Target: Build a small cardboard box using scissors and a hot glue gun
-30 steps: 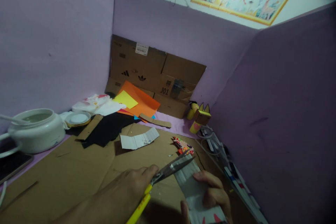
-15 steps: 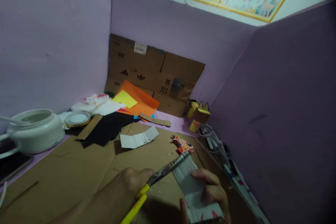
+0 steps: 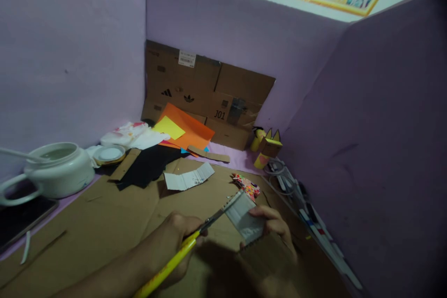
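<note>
My left hand (image 3: 179, 233) is closed round a pair of scissors with yellow handles (image 3: 167, 265). Their dark blades (image 3: 213, 219) lie along the far left edge of a piece of pale grey cardboard (image 3: 244, 216). This cardboard is pinched in my right hand (image 3: 274, 223), with the fingers on its right edge. Towards me a brown corrugated part (image 3: 267, 253) shows, and I cannot tell whether it belongs to the same piece. Just beyond the blades lies a crumpled, colourful patterned scrap (image 3: 246, 185). A bent white cardboard strip (image 3: 188, 178) rests farther left.
At left stand a white enamel pot (image 3: 59, 172) and a phone (image 3: 28, 221). Black paper (image 3: 146, 165), orange paper (image 3: 188, 125) and yellow paper (image 3: 170, 127) lie behind. A yellow-brown cardboard figure (image 3: 268, 149) stands back right, beside pens and cables (image 3: 279, 177). Purple walls enclose three sides.
The scissors' blades have come closer together on the cardboard's edge. My right hand has tilted the cardboard, so a brown part now shows where a pale face with red marks was.
</note>
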The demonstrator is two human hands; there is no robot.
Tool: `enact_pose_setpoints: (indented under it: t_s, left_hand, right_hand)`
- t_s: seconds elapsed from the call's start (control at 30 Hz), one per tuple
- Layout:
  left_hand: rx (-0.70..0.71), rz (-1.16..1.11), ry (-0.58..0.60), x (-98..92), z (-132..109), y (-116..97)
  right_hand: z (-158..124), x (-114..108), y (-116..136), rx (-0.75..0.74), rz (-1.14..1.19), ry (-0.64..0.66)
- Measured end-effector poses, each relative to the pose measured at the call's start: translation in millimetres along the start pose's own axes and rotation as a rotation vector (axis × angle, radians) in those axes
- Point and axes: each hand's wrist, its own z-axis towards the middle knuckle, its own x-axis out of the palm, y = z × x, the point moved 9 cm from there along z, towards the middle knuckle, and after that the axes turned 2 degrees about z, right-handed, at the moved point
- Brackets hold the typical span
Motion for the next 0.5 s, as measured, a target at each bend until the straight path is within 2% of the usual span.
enact_pose_setpoints:
  t_s: [0.2,0.27,0.3,0.37,0.43,0.5]
  left_hand:
    - [-0.109,-0.01,-0.01,12.3,-1.8,7.4]
    - [-0.123,-0.033,-0.073,5.7,0.7,10.9]
    - [-0.126,-0.026,-0.133,-3.9,2.5,12.9]
    - [-0.174,0.065,-0.305,-36.5,4.0,21.0]
    - [-0.343,0.346,-0.482,-79.5,-0.9,36.4]
    - [-0.406,0.448,-0.503,-108.0,-1.1,50.5]
  right_hand:
    - [1.8,7.2,0.3,0.057,0.042,0.02]
    - [2.6,4.9,-1.3,0.078,0.044,-0.012]
    - [3.2,3.5,-2.6,0.091,0.039,-0.028]
    - [4.6,2.5,-5.7,0.12,0.005,-0.03]
    - [5.4,1.9,-9.2,0.145,-0.034,-0.021]
    - [4.1,2.9,-16.1,0.199,-0.038,-0.007]
